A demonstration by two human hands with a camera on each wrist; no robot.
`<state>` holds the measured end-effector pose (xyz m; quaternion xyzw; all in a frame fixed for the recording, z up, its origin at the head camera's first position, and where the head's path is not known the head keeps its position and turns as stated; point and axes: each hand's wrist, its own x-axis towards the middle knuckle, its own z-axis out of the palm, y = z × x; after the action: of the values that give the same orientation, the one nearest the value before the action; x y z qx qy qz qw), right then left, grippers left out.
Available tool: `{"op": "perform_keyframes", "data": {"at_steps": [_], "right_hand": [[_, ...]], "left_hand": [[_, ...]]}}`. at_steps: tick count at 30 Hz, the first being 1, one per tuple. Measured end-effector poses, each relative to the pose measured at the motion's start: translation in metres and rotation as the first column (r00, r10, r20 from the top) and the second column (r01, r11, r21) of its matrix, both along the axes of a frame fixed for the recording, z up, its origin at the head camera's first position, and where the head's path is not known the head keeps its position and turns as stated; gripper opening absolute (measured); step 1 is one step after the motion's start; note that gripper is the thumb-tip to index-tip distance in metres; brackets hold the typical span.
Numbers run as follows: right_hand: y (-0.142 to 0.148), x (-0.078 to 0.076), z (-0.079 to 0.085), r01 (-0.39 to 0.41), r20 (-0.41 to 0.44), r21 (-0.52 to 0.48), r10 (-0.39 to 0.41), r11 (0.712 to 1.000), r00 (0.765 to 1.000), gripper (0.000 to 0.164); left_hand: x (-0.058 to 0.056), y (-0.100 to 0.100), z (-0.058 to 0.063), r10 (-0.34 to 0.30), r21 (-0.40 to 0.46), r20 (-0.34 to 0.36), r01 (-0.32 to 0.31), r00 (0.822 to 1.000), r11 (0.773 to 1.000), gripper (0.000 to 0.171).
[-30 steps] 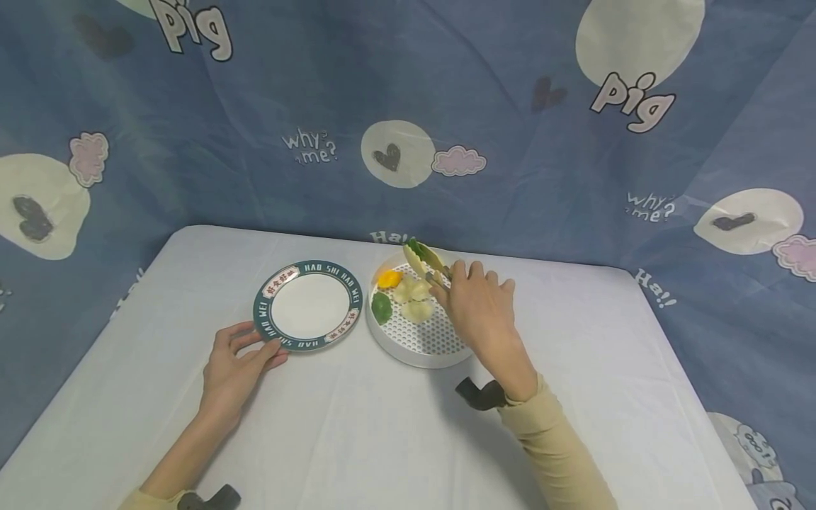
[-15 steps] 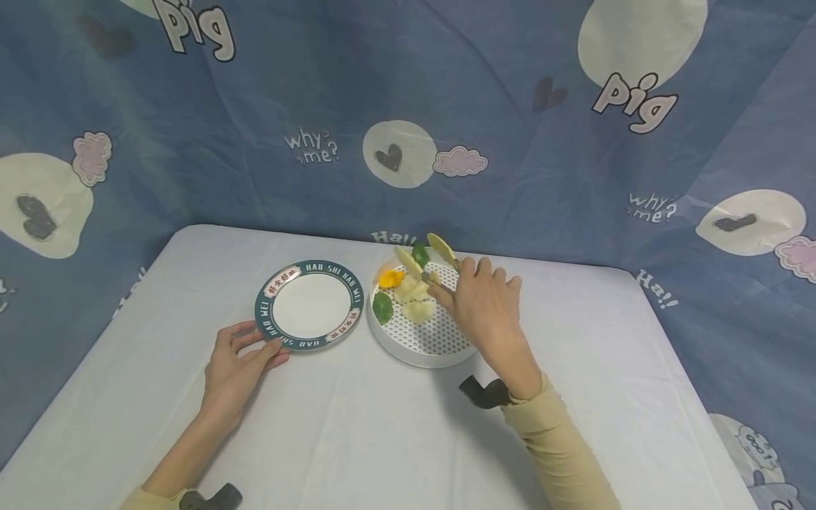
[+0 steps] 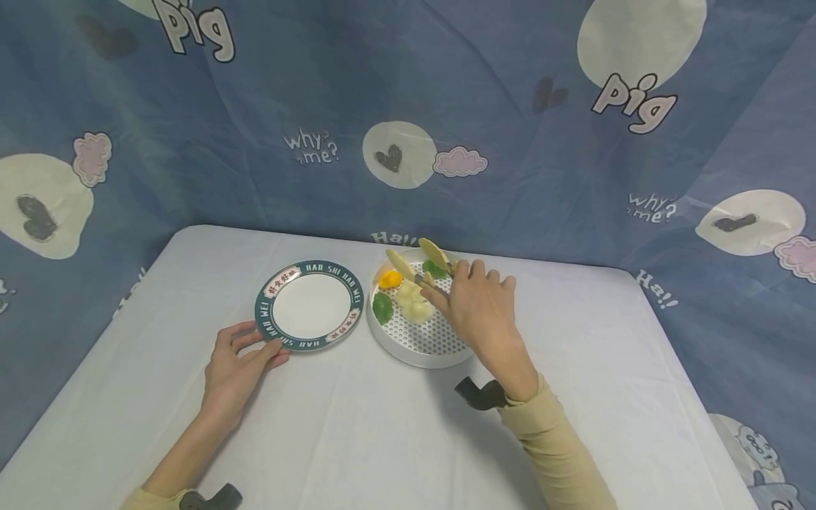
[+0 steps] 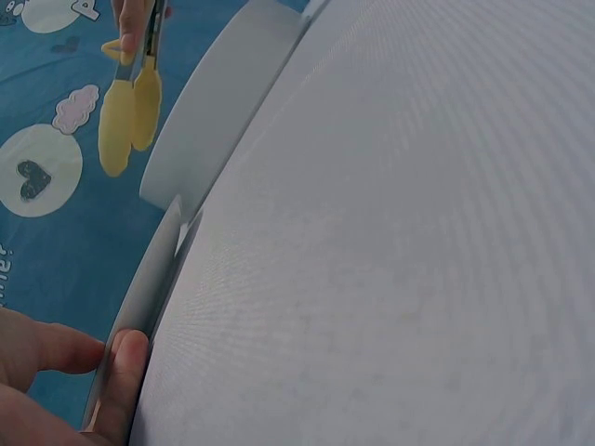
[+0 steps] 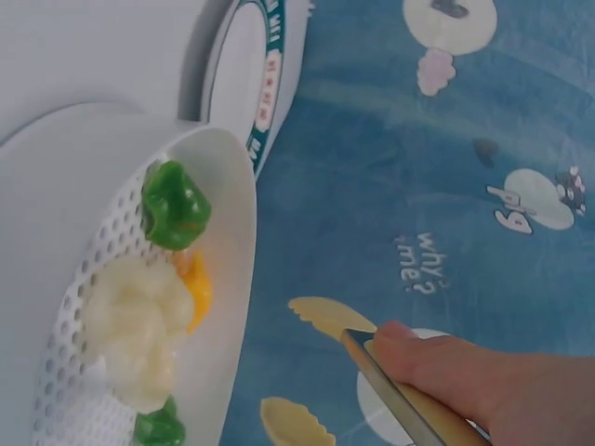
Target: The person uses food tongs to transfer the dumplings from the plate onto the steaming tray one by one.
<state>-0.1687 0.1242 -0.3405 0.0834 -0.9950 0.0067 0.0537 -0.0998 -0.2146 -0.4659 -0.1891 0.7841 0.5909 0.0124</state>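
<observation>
My right hand (image 3: pixel 481 304) holds a pair of tongs (image 3: pixel 401 264) with pale yellow tips over the back of a white round perforated tray (image 3: pixel 408 359). The tips stand spread apart with nothing between them, also in the right wrist view. In the tray lie a green pepper piece (image 3: pixel 382 309) at left, another green piece (image 3: pixel 435 270) at the back, a yellow piece (image 3: pixel 390 280) and pale, whitish lumps (image 5: pixel 135 311). My left hand (image 3: pixel 236 372) pinches the near-left rim of a white plate (image 3: pixel 311 306) with a dark green lettered border; the left wrist view shows thumb and finger on its edge.
Plate and tray stand side by side on a table with a white cloth (image 3: pixel 357 432). Behind the table hangs a blue printed curtain (image 3: pixel 268 191), close to the tray's far edge.
The tongs, earlier closed around a green piece above the tray, have spread. That piece has dropped to the back of the tray. My left hand and the plate stay put.
</observation>
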Motion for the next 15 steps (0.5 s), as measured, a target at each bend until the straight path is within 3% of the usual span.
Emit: {"op": "perform_keyframes", "data": {"at_steps": [15], "right_hand": [[-0.01,0.003,0.006,-0.024,0.021,0.02,0.024,0.999,0.999,0.075]], "left_hand": [[0.001,0.001,0.002,0.006,0.014,-0.003,-0.006,1.0,1.0,0.082]]}}
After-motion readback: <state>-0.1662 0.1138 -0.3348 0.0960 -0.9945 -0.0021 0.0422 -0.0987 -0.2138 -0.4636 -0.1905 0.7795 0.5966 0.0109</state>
